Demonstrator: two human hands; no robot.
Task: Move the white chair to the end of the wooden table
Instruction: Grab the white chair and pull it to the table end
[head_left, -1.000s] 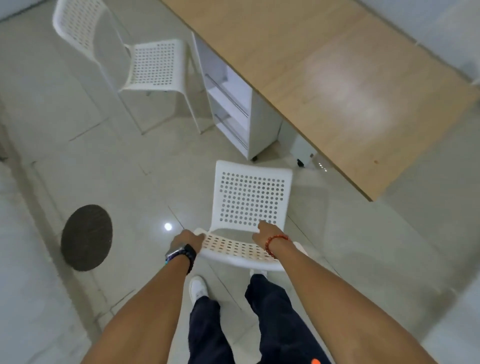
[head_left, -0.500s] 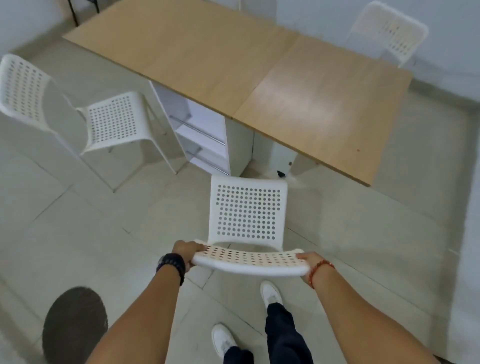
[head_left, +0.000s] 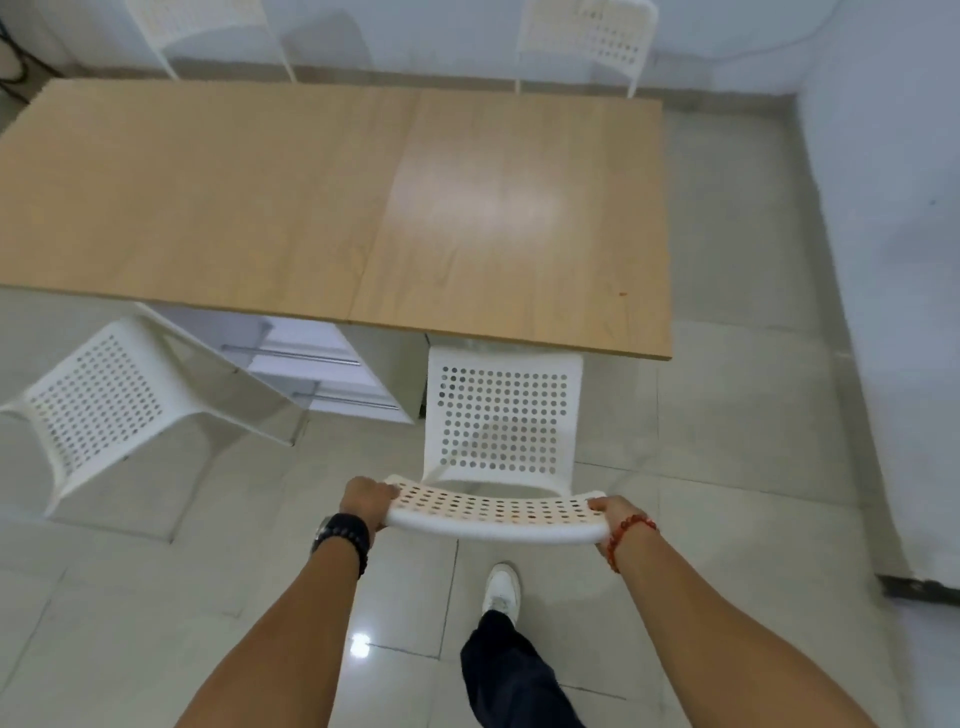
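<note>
The person holds the white chair (head_left: 501, 415) by its backrest (head_left: 496, 512), one hand at each end. The left hand (head_left: 366, 501) is wrapped around the backrest's left end, fingers curled over the top edge; a dark watch (head_left: 341, 532) sits on that wrist. The right hand (head_left: 615, 512) is closed on the right end, with a red bead bracelet (head_left: 626, 535) on the wrist. Both arms reach forward, fairly straight.

The chair faces away from the person, its perforated seat pointing toward the tabletop (head_left: 332, 208). The seat's front edge lies at or just under the near long edge of the tabletop, close to its right corner; whether they touch cannot be told. Whether the chair's legs are on the floor (head_left: 727, 467) cannot be seen.

A second white chair (head_left: 104, 400) stands at the left, near the same edge, tilted in the wide view. Two more chairs (head_left: 587, 36) are beyond the far side. A white drawer unit (head_left: 332, 374) sits under the tabletop. One white shoe (head_left: 501, 587) and a dark trouser leg show below the backrest.
</note>
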